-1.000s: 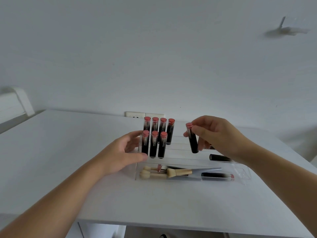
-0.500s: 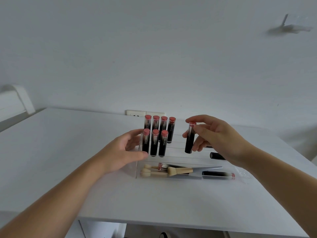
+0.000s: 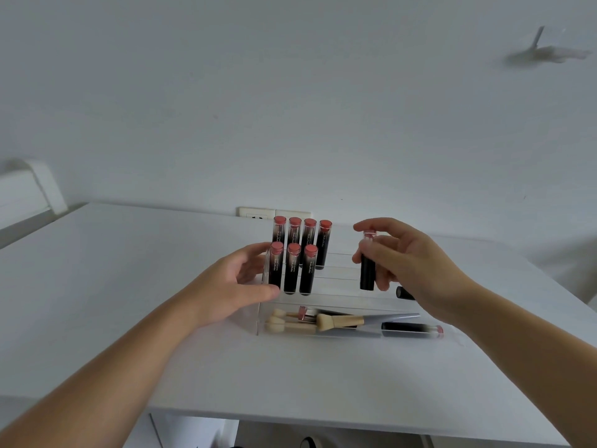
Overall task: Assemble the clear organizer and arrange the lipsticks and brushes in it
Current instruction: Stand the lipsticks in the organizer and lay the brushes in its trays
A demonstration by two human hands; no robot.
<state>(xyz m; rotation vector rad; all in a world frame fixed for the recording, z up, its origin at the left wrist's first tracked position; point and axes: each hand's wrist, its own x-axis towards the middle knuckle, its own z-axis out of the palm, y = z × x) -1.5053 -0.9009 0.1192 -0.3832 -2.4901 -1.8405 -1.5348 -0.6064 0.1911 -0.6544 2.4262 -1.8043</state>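
Observation:
The clear stepped organizer (image 3: 339, 279) stands mid-table with several black lipsticks with pink caps (image 3: 307, 250) upright in two rows at its left. My left hand (image 3: 239, 282) grips the organizer's left wall. My right hand (image 3: 407, 257) holds one more lipstick (image 3: 367, 270) upright over the organizer's right part, fingers on its cap and side. In the front trough lie several brushes (image 3: 326, 321) and another lipstick (image 3: 412, 328) on its side. A further black lipstick (image 3: 403, 292) lies partly hidden behind my right wrist.
The white table (image 3: 129, 286) runs to a front edge near me and a right edge by my right forearm. A wall socket (image 3: 258, 213) sits right behind the organizer. A white chair back (image 3: 29, 189) shows at far left.
My right hand has carried its lipstick slightly left and turned it upright, bringing it lower over the organizer. My left hand has stayed on the organizer's left wall.

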